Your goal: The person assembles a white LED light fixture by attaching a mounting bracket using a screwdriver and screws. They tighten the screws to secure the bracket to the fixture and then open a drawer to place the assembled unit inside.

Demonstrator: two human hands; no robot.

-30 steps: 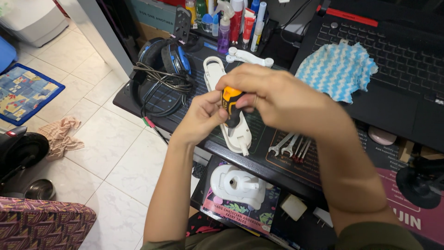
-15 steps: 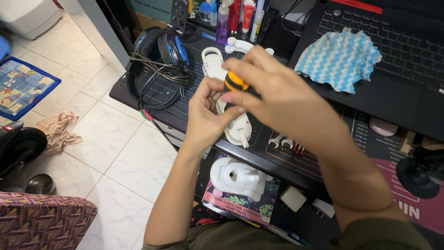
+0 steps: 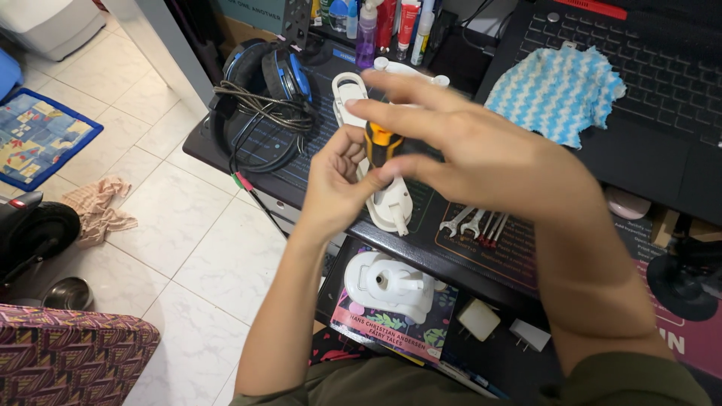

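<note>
My right hand (image 3: pixel 481 154) and my left hand (image 3: pixel 335 184) meet above the dark desk mat (image 3: pixel 519 256). Between them is a screwdriver with an orange and black handle (image 3: pixel 378 143); the fingers of both hands touch it. Its shaft is hidden behind my hands. Directly beneath lies a long white plastic shell part (image 3: pixel 383 199) on the mat. A second white plastic housing (image 3: pixel 391 286) rests on a book (image 3: pixel 398 331) near my body.
Small wrenches (image 3: pixel 474 222) lie on the mat right of the white shell. Black and blue headphones with cables (image 3: pixel 263 90) sit at the desk's left end. A blue and white cloth (image 3: pixel 556 90) covers part of a laptop keyboard (image 3: pixel 662 83). Bottles (image 3: pixel 376 22) stand behind. White adapters (image 3: pixel 481 319) lie below.
My hands with the screwdriver have shifted slightly on the white shell; the right fingers have stretched out more over the handle. The view has drifted a little.
</note>
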